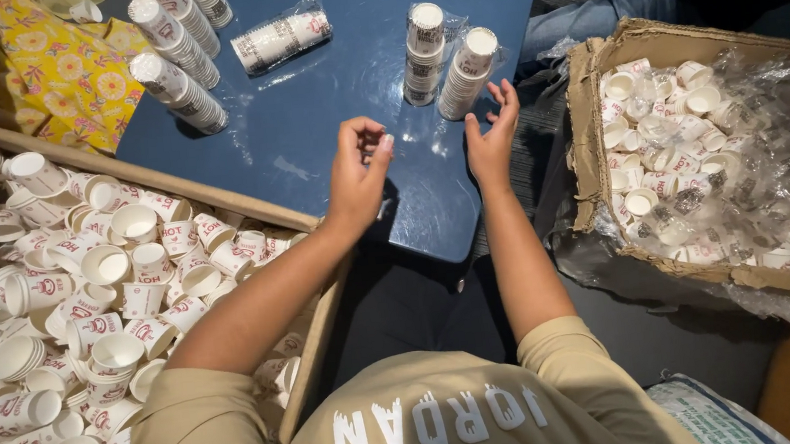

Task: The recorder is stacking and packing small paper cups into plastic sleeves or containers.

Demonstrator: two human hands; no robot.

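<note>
My left hand [358, 172] is loosely curled, my right hand [491, 135] open, both empty; the nearby wrapped paper-cup stacks [467, 72] look light and crushable, best gripped gently around the middle.

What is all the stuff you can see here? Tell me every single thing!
table: one, dark blue, in the middle.
wrapped cup stacks: two upright, white, in clear plastic, on the table just ahead of the hands.
lying cup stacks: about four, white with red print, on the table's far left.
loose paper cups: too many to count, white with red print, in the wooden tray at left.
wooden tray: one, light brown, left.
cardboard box: one, brown and torn, right, holding more white cups and clear plastic.
another person's yellow flowered clothing: top left.
left hand: fingers curled, above the table, holding nothing visible.
right hand: fingers open, near the wrapped stacks.
</note>
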